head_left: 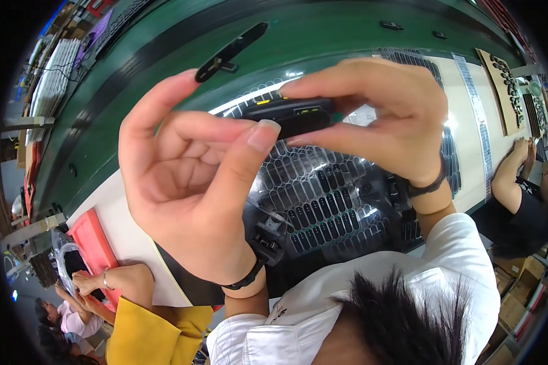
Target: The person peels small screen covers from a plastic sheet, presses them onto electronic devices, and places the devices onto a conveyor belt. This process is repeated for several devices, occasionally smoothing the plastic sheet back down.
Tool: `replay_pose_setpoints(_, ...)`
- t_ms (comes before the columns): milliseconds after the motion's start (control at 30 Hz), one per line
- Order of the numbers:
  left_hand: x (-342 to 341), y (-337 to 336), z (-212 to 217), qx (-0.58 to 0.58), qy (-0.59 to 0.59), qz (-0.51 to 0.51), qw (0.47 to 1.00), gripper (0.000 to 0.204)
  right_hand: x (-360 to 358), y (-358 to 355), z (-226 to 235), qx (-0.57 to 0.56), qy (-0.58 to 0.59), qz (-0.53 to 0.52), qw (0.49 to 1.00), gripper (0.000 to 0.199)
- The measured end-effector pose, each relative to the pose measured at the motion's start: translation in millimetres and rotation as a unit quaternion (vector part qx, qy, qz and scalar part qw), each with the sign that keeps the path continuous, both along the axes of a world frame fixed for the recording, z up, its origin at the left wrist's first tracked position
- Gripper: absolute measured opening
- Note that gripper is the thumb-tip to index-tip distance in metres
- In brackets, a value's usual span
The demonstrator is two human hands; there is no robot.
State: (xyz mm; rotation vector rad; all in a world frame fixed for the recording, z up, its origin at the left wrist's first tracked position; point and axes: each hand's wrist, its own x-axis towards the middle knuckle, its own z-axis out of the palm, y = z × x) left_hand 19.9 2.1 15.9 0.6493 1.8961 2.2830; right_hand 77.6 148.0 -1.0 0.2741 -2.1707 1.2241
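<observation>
Between my two hands is a small black oblong device (295, 114) with rounded ends and small yellow-green marks. My left hand (192, 164) pinches its left end between thumb and a finger. Another finger of that hand reaches up beside a long black strip-shaped piece (240, 45) with a small block on its side; whether the fingertip touches it or only overlaps it, I cannot tell. My right hand (377, 112) grips the right end, fingers above and thumb below. Under my hands lies a clear tray (286, 201) with rows of oblong slots, several filled with dark oblong parts (329, 210).
A green conveyor belt (164, 79) crosses behind the bench, carrying a few small black parts (392, 25). Black fixtures (268, 240) stand by the tray. A red bin (94, 237) is at left, a board of parts (502, 91) at right. Co-workers sit on both sides.
</observation>
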Motion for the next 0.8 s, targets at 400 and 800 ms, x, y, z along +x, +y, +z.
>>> replay_pose_setpoints(400,-3,-2,-2,-0.002,0.024,-0.018,1.0,0.05,2,-2,1,0.005,-0.014,-0.004,1.0,0.029)
replay_pose_setpoints(800,-8,-1,-12,-0.07,0.076,-0.022,0.994,0.045,3,-6,-3,0.057,-0.023,-0.039,0.997,0.03)
